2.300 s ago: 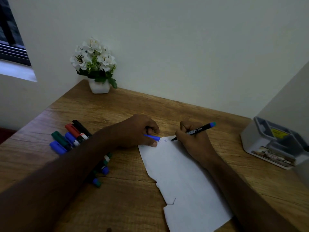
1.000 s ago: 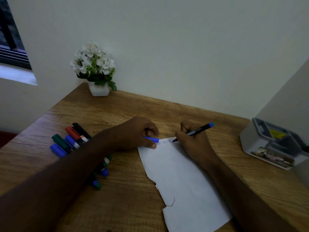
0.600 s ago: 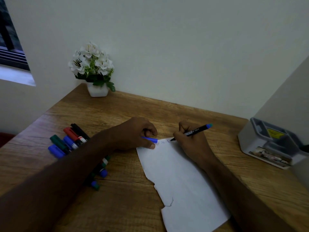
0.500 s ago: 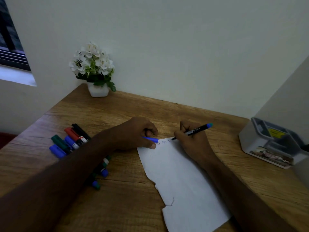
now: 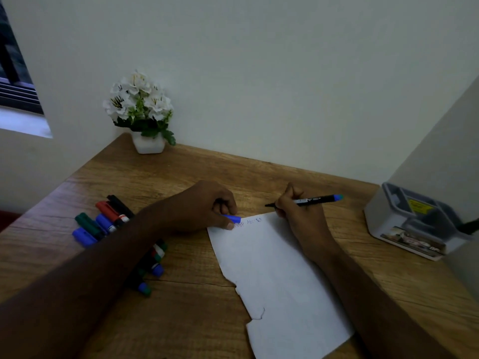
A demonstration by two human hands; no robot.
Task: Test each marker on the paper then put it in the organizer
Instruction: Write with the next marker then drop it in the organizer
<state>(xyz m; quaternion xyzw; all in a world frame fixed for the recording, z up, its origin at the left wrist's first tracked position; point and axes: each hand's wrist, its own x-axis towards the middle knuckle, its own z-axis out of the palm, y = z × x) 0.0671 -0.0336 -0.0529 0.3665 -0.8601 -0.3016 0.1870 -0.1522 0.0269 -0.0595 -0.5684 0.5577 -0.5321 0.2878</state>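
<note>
My right hand [image 5: 302, 216] grips a black marker with a blue end [image 5: 315, 200], its tip lifted just above the top edge of the white paper [image 5: 280, 278]. Blue scribbles [image 5: 250, 222] mark the paper's top left corner. My left hand [image 5: 204, 206] rests on that corner, fingers closed around the blue cap [image 5: 232, 218]. A bunch of markers [image 5: 103, 221] in red, black, green and blue lies on the desk to the left, partly hidden under my left forearm. The grey organizer [image 5: 414, 224] stands at the right edge.
A white pot of white flowers [image 5: 142, 112] stands in the back left corner of the wooden desk [image 5: 181, 320]. White walls close the back and the right side. The desk's left edge drops off beside the markers.
The marker tip has lifted off the paper and sits slightly higher, past the top edge. More blue scribbles show than at first. My left hand has stayed in place with the cap.
</note>
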